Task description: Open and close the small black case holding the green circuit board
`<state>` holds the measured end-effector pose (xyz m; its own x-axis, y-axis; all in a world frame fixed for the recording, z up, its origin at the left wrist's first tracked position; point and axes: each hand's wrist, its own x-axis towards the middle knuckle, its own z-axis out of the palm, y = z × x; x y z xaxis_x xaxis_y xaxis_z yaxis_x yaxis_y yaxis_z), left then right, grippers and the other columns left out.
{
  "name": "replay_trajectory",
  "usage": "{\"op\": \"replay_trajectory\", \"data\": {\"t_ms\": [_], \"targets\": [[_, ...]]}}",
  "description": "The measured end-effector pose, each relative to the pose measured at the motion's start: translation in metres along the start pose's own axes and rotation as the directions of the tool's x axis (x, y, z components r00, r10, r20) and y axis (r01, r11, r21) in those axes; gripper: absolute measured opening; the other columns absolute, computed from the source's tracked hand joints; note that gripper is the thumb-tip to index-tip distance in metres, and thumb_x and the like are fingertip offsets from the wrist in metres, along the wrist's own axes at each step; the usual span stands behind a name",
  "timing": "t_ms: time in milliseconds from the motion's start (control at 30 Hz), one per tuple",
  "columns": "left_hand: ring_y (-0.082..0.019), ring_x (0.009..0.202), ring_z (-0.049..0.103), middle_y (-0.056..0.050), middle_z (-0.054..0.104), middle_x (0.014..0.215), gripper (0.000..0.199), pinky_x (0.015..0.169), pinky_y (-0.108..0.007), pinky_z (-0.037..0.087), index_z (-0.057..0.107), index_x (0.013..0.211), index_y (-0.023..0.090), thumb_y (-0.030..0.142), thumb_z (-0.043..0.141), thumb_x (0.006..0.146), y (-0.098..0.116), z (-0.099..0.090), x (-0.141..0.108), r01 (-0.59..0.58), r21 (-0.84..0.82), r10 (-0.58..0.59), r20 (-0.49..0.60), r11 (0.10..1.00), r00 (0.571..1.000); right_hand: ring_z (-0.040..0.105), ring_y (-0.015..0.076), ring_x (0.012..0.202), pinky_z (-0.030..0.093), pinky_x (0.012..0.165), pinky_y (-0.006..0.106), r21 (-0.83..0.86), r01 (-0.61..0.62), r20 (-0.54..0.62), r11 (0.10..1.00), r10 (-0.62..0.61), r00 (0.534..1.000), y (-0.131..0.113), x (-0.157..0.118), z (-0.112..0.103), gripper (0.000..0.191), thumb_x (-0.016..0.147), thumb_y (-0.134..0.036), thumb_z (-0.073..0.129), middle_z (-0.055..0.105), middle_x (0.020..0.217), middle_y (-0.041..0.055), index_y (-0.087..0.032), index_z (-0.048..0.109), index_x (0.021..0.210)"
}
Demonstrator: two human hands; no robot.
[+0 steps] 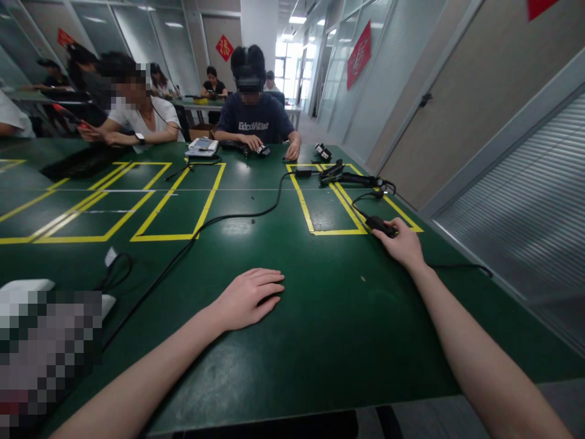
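On the green table (320, 317), my left hand (251, 297) lies palm down with its fingers stretched out and nothing in it. Farther right, my right hand (403, 244) has its thumb and fingers around a small black block (382, 227) on a cable, beside the corner of a yellow tape outline (338, 232). A thin black cable loops up from the block toward a black jointed device (354, 178). Another cable leaves near my right wrist toward the table's right edge.
A long black cable (219, 217) crosses the table diagonally to a black adapter (303, 174). Across the table, a person in a dark shirt (253, 119) handles black parts. White devices (202, 147) stand near the far edge; a partly blurred stack is at left.
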<state>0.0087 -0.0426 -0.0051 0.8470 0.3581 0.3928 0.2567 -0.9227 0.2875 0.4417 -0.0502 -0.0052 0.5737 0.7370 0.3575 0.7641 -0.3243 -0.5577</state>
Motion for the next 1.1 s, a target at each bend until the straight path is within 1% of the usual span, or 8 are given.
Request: {"op": "replay_trajectory", "data": {"t_ms": [100, 267, 400, 467, 700, 900, 967, 1100], "targets": [[-0.023, 0.124, 0.066, -0.009, 0.073, 0.128, 0.024, 0.107, -0.042, 0.054, 0.073, 0.114, 0.019, 0.024, 0.055, 0.1, 0.0, 0.0, 0.0, 0.009, -0.009, -0.009, 0.004, 1.0, 1.0, 0.067, 0.0352, 0.086, 0.049, 0.071, 0.042, -0.11, -0.018, 0.008, 0.994, 0.019, 1.0, 0.005, 0.004, -0.005, 0.032, 0.072, -0.05, 0.066, 0.072, 0.098, 0.0128, -0.025, 0.061, 0.092], [-0.023, 0.125, 0.066, -0.01, 0.072, 0.129, 0.024, 0.108, -0.043, 0.054, 0.073, 0.114, 0.018, 0.024, 0.055, 0.099, 0.001, -0.002, 0.0, 0.016, -0.016, -0.016, 0.011, 1.0, 1.0, 0.067, 0.036, 0.086, 0.05, 0.074, 0.044, -0.071, -0.012, -0.177, 0.997, -0.001, 0.984, 0.018, 0.008, -0.017, 0.036, 0.076, -0.052, 0.065, 0.072, 0.098, 0.0155, -0.024, 0.061, 0.098], [-0.023, 0.125, 0.066, -0.009, 0.072, 0.129, 0.024, 0.108, -0.043, 0.054, 0.073, 0.114, 0.02, 0.024, 0.055, 0.099, 0.001, -0.002, 0.0, 0.021, -0.023, -0.021, 0.005, 1.0, 1.0, 0.067, 0.0304, 0.084, 0.052, 0.074, 0.041, 0.085, 0.126, -0.027, 0.988, -0.124, 0.992, 0.026, 0.008, -0.012, 0.032, 0.071, -0.051, 0.068, 0.073, 0.099, 0.0123, -0.025, 0.059, 0.087], [-0.023, 0.124, 0.066, -0.009, 0.073, 0.129, 0.024, 0.108, -0.043, 0.054, 0.074, 0.114, 0.02, 0.024, 0.056, 0.099, 0.001, -0.001, 0.0, 0.023, -0.029, -0.023, -0.001, 0.999, 1.0, 0.066, 0.0291, 0.084, 0.052, 0.074, 0.04, 0.123, 0.144, 0.027, 0.982, -0.149, 0.989, 0.028, 0.009, -0.008, 0.032, 0.069, -0.051, 0.07, 0.074, 0.099, 0.0112, -0.025, 0.059, 0.084], [-0.023, 0.125, 0.066, -0.009, 0.072, 0.129, 0.023, 0.109, -0.043, 0.054, 0.074, 0.113, 0.02, 0.023, 0.057, 0.098, 0.002, -0.001, -0.001, 0.032, -0.026, -0.032, -0.002, 0.999, 0.999, 0.066, 0.0341, 0.085, 0.052, 0.075, 0.047, -0.079, -0.102, -0.039, 0.992, 0.099, 0.994, 0.034, 0.015, -0.006, 0.036, 0.067, -0.05, 0.073, 0.072, 0.096, 0.0125, -0.024, 0.064, 0.091], [-0.024, 0.125, 0.065, -0.01, 0.071, 0.131, 0.023, 0.109, -0.045, 0.054, 0.074, 0.114, 0.019, 0.024, 0.057, 0.098, 0.003, -0.002, -0.001, 0.04, -0.028, -0.04, 0.011, 0.999, 0.999, 0.064, 0.028, 0.083, 0.052, 0.072, 0.041, 0.091, 0.106, 0.105, 0.99, -0.115, 0.988, 0.038, 0.015, -0.002, 0.038, 0.064, -0.047, 0.073, 0.073, 0.096, 0.0112, -0.021, 0.067, 0.091], [-0.024, 0.126, 0.065, -0.01, 0.071, 0.131, 0.023, 0.109, -0.046, 0.054, 0.073, 0.115, 0.019, 0.024, 0.058, 0.098, 0.004, -0.002, -0.001, 0.049, -0.024, -0.049, 0.019, 0.999, 0.999, 0.064, 0.0272, 0.082, 0.051, 0.071, 0.039, 0.085, 0.109, 0.087, 0.99, -0.117, 0.989, 0.039, 0.016, -0.001, 0.039, 0.064, -0.048, 0.073, 0.073, 0.096, 0.0108, -0.021, 0.068, 0.092], [-0.024, 0.126, 0.065, -0.009, 0.071, 0.131, 0.023, 0.109, -0.045, 0.053, 0.073, 0.114, 0.02, 0.024, 0.058, 0.098, 0.004, -0.002, -0.002, 0.058, -0.031, -0.058, 0.013, 0.998, 0.998, 0.065, 0.031, 0.083, 0.05, 0.07, 0.042, -0.081, -0.044, -0.033, 0.996, 0.041, 0.999, 0.041, 0.018, 0.0, 0.041, 0.067, -0.051, 0.072, 0.074, 0.098, 0.0124, -0.023, 0.07, 0.097]]}}
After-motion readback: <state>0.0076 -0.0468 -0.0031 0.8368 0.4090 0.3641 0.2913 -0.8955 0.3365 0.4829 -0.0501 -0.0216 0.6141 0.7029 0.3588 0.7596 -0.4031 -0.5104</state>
